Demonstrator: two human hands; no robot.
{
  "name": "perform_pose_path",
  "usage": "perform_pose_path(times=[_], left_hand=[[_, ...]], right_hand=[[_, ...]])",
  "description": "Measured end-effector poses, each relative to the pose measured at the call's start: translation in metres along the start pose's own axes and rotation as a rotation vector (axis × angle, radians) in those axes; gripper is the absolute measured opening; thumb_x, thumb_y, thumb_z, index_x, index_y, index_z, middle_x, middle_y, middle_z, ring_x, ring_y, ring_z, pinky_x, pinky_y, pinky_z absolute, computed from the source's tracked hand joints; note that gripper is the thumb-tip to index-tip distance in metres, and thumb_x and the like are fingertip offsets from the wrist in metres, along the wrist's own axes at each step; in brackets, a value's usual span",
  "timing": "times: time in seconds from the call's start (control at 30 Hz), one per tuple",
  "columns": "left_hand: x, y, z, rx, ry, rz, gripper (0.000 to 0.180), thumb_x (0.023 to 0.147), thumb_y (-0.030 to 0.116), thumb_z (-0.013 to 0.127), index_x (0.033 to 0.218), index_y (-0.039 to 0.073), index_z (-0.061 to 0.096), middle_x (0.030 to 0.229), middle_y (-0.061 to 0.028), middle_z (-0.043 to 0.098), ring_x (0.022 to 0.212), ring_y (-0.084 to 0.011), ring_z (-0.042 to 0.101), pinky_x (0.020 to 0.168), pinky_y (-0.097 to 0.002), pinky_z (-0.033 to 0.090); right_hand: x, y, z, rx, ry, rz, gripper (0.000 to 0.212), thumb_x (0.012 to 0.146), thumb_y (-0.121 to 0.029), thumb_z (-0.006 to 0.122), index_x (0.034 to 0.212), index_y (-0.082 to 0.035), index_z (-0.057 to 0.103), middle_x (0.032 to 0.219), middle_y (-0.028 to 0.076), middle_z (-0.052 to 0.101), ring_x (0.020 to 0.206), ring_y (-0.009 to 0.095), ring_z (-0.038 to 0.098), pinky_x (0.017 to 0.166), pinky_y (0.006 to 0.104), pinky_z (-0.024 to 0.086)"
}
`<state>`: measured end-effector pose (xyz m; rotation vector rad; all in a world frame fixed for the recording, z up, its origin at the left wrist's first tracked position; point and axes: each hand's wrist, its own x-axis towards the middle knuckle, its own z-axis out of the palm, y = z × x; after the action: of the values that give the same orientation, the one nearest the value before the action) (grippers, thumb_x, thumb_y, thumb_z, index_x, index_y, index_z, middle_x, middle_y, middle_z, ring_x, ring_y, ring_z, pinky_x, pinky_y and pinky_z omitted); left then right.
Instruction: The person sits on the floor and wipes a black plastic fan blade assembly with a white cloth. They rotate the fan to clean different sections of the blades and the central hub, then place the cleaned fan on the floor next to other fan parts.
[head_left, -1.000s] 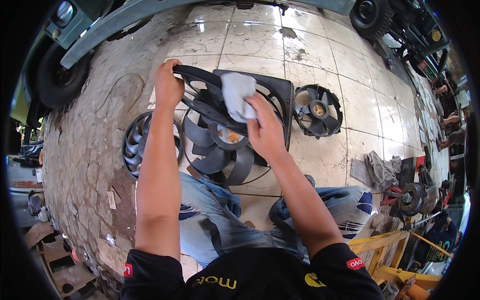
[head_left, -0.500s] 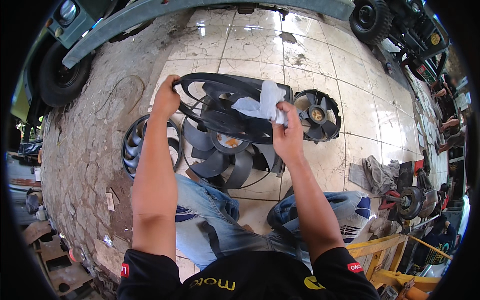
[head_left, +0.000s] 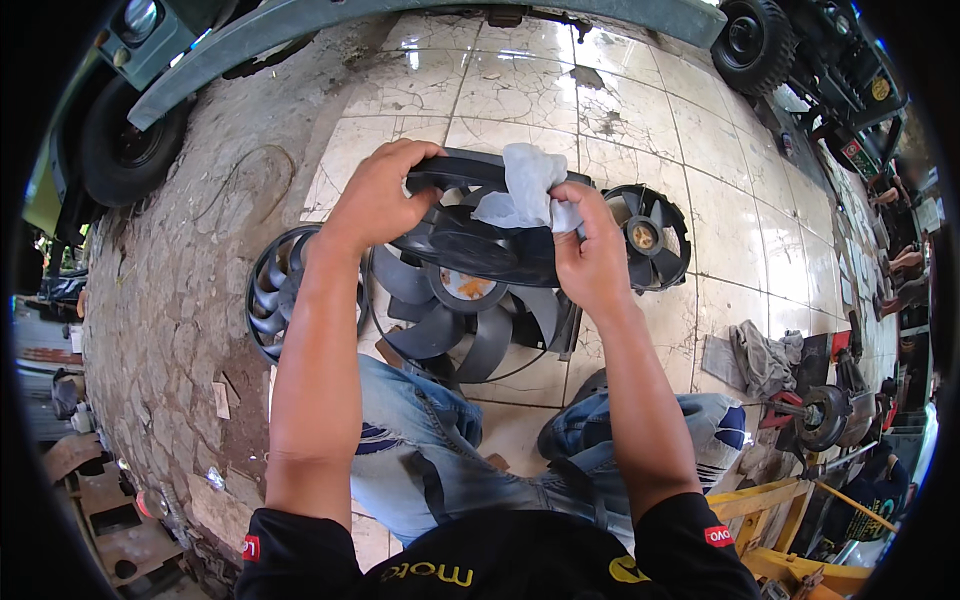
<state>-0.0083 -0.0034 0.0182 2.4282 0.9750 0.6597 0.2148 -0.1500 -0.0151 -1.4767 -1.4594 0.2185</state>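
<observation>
In front of me a black ringed fan (head_left: 480, 250) is held tilted above other fan parts. My left hand (head_left: 378, 200) is closed round its left rim, thumb on the inner side. Pinched in my right hand (head_left: 597, 250) is a crumpled white rag (head_left: 530, 185), which lies over the fan's right part. Directly beneath is a larger dark fan (head_left: 470, 345) with wide blades and a rust-stained hub. Another ringed fan (head_left: 268, 310) rests at the left, partly behind my forearm. To the right lies a smaller fan (head_left: 640, 235).
Cracked white tiles (head_left: 520, 95) meet rough stone paving (head_left: 180, 300) at the left. A grey-green vehicle bumper (head_left: 430, 22) crosses the far side. At the right are a grey cloth (head_left: 765, 355), metal parts and a yellow frame (head_left: 770, 505). Other people sit at the far right edge.
The held fan has turned and shifted right, its ring now seen more edge-on. My left hand has moved right with its rim. My right hand keeps the white rag, slightly farther right.
</observation>
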Motion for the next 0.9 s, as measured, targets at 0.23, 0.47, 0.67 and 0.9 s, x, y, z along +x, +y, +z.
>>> perform_pose_path(times=[0.23, 0.47, 0.67, 0.9], left_hand=[[-0.003, -0.004, 0.004, -0.06, 0.007, -0.106, 0.041, 0.08, 0.013, 0.076, 0.118, 0.003, 0.061, 0.113, -0.0151, 0.065, 0.109, -0.0338, 0.06, 0.094, -0.0394, 0.047], [-0.001, -0.01, 0.005, -0.037, 0.009, -0.098, 0.044, 0.08, 0.013, 0.076, 0.119, 0.004, 0.061, 0.113, -0.0154, 0.066, 0.109, -0.0338, 0.06, 0.094, -0.0401, 0.048], [-0.003, -0.005, 0.003, -0.008, -0.032, -0.092, 0.044, 0.077, 0.011, 0.078, 0.116, 0.003, 0.059, 0.109, -0.015, 0.063, 0.102, -0.0292, 0.062, 0.093, -0.0366, 0.047], [-0.001, 0.004, 0.001, -0.067, -0.092, -0.121, 0.057, 0.071, 0.028, 0.087, 0.117, 0.005, 0.063, 0.115, -0.0171, 0.064, 0.109, -0.0328, 0.06, 0.095, -0.0394, 0.047]], right_hand=[[0.038, -0.005, -0.032, -0.029, 0.092, 0.193, 0.037, 0.082, 0.011, 0.051, 0.111, -0.012, 0.057, 0.11, 0.015, 0.065, 0.094, 0.034, 0.066, 0.082, 0.0388, 0.051], [0.099, 0.0, -0.11, 0.745, 0.549, 0.246, 0.036, 0.091, 0.01, 0.044, 0.125, 0.002, 0.053, 0.117, 0.014, 0.063, 0.106, 0.022, 0.064, 0.093, 0.0361, 0.053], [0.095, 0.021, -0.15, 1.136, 0.32, 0.527, 0.034, 0.096, -0.003, 0.04, 0.126, 0.008, 0.051, 0.123, 0.018, 0.062, 0.114, 0.029, 0.063, 0.101, 0.0427, 0.052], [0.072, 0.03, -0.128, 1.214, 0.237, 0.747, 0.037, 0.096, -0.018, 0.041, 0.124, 0.004, 0.054, 0.121, 0.017, 0.064, 0.112, 0.031, 0.064, 0.102, 0.0461, 0.049]])
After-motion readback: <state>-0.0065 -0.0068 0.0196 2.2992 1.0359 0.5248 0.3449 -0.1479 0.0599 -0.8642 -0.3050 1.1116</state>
